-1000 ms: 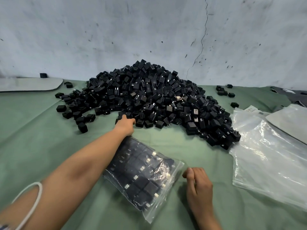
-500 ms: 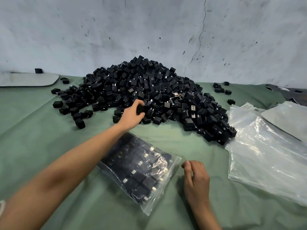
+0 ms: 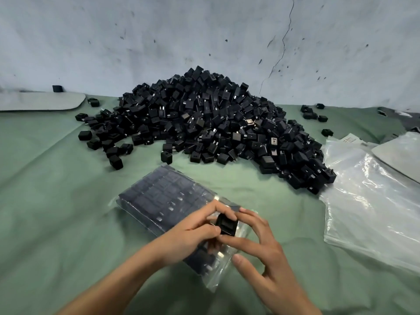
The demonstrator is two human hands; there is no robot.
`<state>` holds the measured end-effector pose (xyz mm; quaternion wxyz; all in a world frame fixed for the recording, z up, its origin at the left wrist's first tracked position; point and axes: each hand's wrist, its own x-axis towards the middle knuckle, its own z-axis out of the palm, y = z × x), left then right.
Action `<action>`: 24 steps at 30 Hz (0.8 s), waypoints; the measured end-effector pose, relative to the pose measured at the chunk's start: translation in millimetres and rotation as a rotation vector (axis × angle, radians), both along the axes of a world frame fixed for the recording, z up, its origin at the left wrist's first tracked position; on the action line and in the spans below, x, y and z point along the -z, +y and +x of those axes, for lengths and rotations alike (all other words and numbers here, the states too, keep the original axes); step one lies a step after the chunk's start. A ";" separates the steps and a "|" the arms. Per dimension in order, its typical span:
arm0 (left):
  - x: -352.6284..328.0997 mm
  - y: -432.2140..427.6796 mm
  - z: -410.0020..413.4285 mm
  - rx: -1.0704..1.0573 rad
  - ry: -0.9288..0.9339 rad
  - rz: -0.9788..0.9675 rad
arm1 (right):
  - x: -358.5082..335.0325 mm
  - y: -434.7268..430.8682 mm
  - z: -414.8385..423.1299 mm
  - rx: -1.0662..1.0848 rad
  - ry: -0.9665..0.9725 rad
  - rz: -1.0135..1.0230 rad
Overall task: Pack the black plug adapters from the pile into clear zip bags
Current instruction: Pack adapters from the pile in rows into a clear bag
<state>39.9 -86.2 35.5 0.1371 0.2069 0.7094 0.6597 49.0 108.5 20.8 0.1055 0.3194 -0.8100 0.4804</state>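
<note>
Black adapter (image 3: 226, 225) sits pinched between both hands, held just above the near, open end of the filled bag (image 3: 168, 201). Left hand (image 3: 193, 235) comes in from the lower left with its fingers (image 3: 217, 209) curled over the adapter's top and its thumb pressed against the left side. Right hand (image 3: 268, 253) meets it from the other side with its fingers curved and spread apart. One fingertip touches the adapter's upper right corner, another presses its lower edge, and a third digit hangs free nearer the camera, over the bag's clear edge.

That bag lies flat and slantwise on the green cloth (image 3: 45, 201), packed with rows of adapters. Beyond it, well apart from the hands, the pile (image 3: 216, 123) heaps up against the stained pale wall (image 3: 204, 30), with loose adapters scattered around its edges on both sides. To the right, empty bags (image 3: 375, 205) lie in a flat stack touching the pile's right foot. A grey mat (image 3: 41, 101) lies at the far left by the wall.
</note>
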 end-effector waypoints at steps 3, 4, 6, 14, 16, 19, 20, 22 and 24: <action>-0.3 -10.1 1.3 -0.038 0.165 -0.199 | 4.9 7.4 -0.4 0.017 0.025 0.068; -0.2 -17.4 0.8 -0.112 0.238 -0.232 | 8.3 14.8 -0.9 0.046 0.026 0.063; 4.7 -40.2 -4.4 -0.377 0.396 -0.261 | 17.4 35.1 -2.0 0.142 0.021 0.084; 69.6 -120.3 -34.0 -1.179 0.207 -0.176 | 41.9 32.5 6.7 0.132 -0.022 0.235; 76.0 -117.5 -37.3 -1.168 0.158 -0.122 | 43.4 14.9 3.9 0.112 -0.065 0.208; 79.0 -116.6 -38.5 -1.149 0.149 -0.144 | 45.2 -4.0 -0.1 0.033 -0.112 0.316; 79.5 -116.8 -38.2 -1.156 0.139 -0.122 | 46.9 -6.6 -1.3 -0.004 -0.108 0.351; 79.4 -117.7 -37.1 -1.172 0.121 -0.087 | 47.7 -7.1 -3.7 -0.078 -0.090 0.407; 80.3 -117.5 -37.6 -1.177 0.114 -0.099 | 46.5 -2.3 -6.1 -0.144 -0.063 0.430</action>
